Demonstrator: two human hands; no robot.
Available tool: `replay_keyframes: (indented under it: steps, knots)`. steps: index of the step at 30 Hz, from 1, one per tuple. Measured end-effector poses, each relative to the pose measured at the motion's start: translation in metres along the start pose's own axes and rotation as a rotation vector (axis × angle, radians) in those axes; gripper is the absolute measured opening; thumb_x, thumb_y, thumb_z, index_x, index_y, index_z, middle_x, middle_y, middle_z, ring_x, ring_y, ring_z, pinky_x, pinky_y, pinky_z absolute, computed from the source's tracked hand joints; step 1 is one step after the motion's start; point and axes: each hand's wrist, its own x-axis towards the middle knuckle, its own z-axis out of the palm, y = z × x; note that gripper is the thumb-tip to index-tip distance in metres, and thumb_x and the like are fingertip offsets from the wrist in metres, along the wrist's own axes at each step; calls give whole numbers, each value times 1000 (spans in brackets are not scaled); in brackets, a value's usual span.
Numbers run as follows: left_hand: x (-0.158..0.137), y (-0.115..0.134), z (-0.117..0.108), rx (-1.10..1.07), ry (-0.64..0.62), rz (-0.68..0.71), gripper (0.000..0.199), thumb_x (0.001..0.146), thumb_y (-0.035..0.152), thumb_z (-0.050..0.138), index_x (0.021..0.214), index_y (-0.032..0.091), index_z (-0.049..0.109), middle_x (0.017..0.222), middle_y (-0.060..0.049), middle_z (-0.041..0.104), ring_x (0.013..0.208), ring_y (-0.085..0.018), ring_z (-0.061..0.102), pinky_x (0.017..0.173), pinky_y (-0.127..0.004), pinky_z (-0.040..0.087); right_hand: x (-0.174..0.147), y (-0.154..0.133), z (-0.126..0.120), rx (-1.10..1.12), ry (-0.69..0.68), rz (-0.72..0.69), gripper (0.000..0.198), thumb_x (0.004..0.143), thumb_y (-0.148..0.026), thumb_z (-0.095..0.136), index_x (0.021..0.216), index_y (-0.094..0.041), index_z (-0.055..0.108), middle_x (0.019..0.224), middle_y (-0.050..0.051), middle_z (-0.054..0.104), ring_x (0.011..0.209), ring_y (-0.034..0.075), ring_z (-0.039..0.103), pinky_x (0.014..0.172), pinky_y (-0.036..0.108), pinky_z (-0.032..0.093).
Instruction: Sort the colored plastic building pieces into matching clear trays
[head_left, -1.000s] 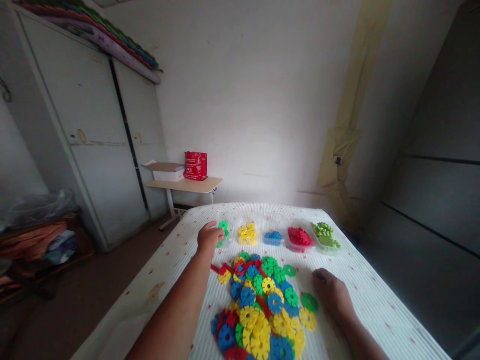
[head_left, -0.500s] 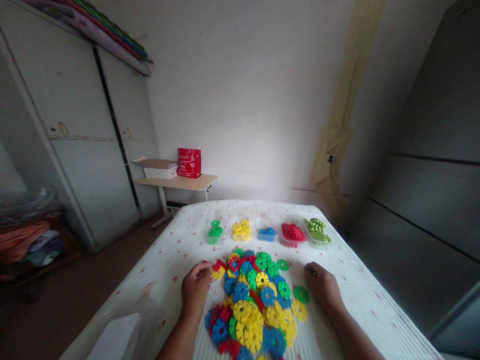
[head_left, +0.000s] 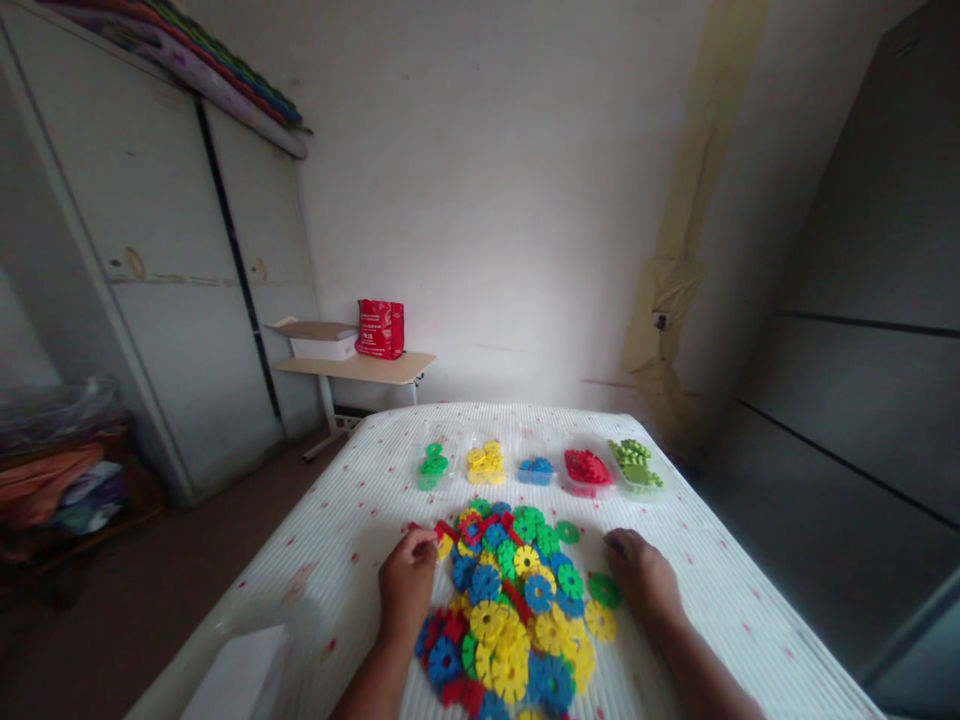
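A heap of notched plastic discs [head_left: 525, 590] in yellow, blue, green and red lies between my hands. At its far left edge, my left hand [head_left: 407, 580] is closed, fingertips pinched on a red plastic piece [head_left: 444, 530]; part of the piece is hidden by the fingers. My right hand [head_left: 643, 575] rests on the table to the right of the heap, fingers curled inward, and what they may hold is hidden. Close to it lie a loose green disc [head_left: 604, 590] and a yellow disc [head_left: 601, 622].
Behind the heap stands a row of clear tubs: green discs [head_left: 433, 465], yellow discs [head_left: 486, 462], blue discs [head_left: 536, 470], red pieces [head_left: 586, 467] and light-green pieces [head_left: 636, 464]. A white box [head_left: 236, 675] sits at the near left. Beyond is a side table [head_left: 360, 368] with a red bag [head_left: 381, 330].
My left hand has shifted slightly right, toward the heap, with the red at its fingertips. My right hand has moved slightly left. The tubs look the same.
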Motion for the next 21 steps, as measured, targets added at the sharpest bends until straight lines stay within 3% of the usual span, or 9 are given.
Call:
replay_keyframes:
  steps: [17,21]
  knots:
    - [0,-4,1,1,13,56,17,69,31,50,71,20,63,63,0,66,63,-16,62,59,-23,46,0,4,4,-73,17,-6,25,82,-27,39,87,-21,63,95,5,66,76,15,62,63,23,39]
    - [-1,-1,1,36,7,68,18,69,31,49,72,21,63,65,0,67,65,-17,62,62,-24,46,2,-14,0,-96,56,-34,26,83,-27,39,86,-22,64,91,4,67,76,16,63,63,23,40]
